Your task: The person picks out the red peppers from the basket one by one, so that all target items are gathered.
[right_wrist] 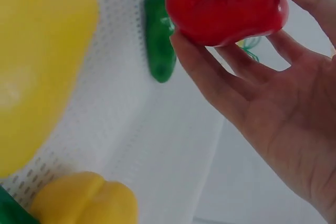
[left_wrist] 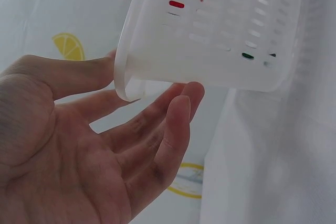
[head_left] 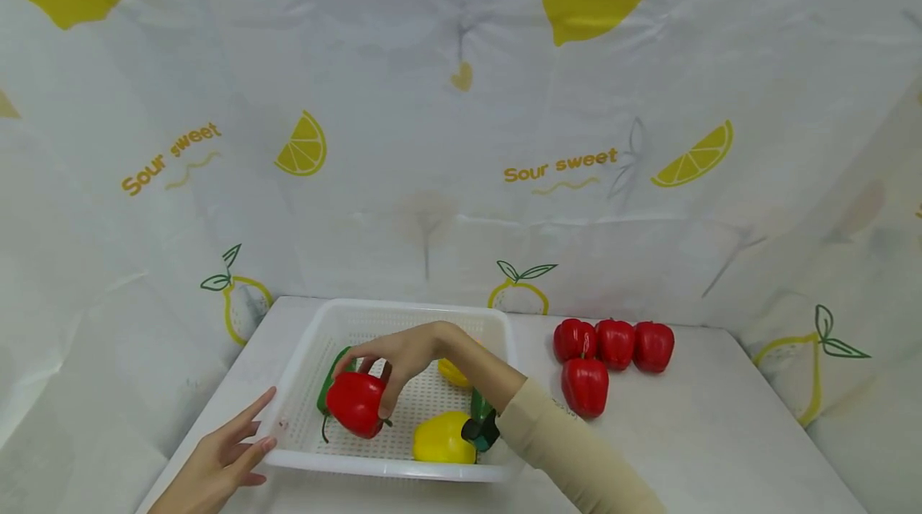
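Note:
A red bell pepper is held in my right hand, over the left part of a white plastic basket. In the right wrist view, the thumb and fingers grip the pepper from its sides. My left hand holds the basket's front left corner; the left wrist view shows the thumb against the rim and other fingers below. Inside the basket lie a long green pepper, a yellow bell pepper and a second yellow pepper, partly hidden by my right arm.
Several red bell peppers sit together on the white table, right of the basket. A dark green vegetable shows partly under my right forearm. A white cloth with lemon prints hangs behind the table and at its sides.

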`<state>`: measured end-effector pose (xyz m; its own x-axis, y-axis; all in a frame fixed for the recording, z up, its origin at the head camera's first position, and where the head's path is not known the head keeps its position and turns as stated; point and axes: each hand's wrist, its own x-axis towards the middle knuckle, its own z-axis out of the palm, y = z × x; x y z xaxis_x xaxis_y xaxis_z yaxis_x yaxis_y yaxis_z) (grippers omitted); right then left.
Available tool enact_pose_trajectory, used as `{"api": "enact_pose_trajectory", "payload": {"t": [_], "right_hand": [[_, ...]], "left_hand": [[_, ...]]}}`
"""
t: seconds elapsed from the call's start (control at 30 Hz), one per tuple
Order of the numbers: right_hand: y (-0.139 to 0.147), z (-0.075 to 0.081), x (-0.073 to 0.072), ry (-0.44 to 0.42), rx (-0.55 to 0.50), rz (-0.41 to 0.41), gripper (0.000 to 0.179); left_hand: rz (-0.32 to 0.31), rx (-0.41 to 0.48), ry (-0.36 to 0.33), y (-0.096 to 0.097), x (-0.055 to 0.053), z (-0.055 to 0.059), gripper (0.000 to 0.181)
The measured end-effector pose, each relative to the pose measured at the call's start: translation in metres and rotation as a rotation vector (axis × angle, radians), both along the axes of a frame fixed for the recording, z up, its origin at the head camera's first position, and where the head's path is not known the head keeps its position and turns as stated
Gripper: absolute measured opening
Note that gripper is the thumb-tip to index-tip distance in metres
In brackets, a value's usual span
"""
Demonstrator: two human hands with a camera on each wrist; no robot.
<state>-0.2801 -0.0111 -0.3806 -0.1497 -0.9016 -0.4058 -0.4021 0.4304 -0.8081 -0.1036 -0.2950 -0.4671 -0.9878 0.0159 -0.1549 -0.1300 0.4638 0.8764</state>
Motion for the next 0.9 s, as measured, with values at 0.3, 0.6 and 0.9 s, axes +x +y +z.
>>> {"api": "enact_pose_trajectory", "payload": {"t": [0.3, 0.6, 0.9], "right_hand": [[0.026, 0.022, -0.004, 0.071, -0.104, -0.107, 0.087], [0.062, 0.047, -0.007, 0.092, -0.178, -0.213, 0.084], [0.099, 0.068, -0.007, 0.107, -0.307, -0.266, 0.085]], "left_hand": [[0.007, -0.005, -0.019, 0.002, 0.000, 0.001, 0.078], [0.004, -0.022, -0.014, 0.002, -0.001, 0.002, 0.077], [-0.003, -0.028, -0.005, 0.002, -0.001, 0.003, 0.077]]}}
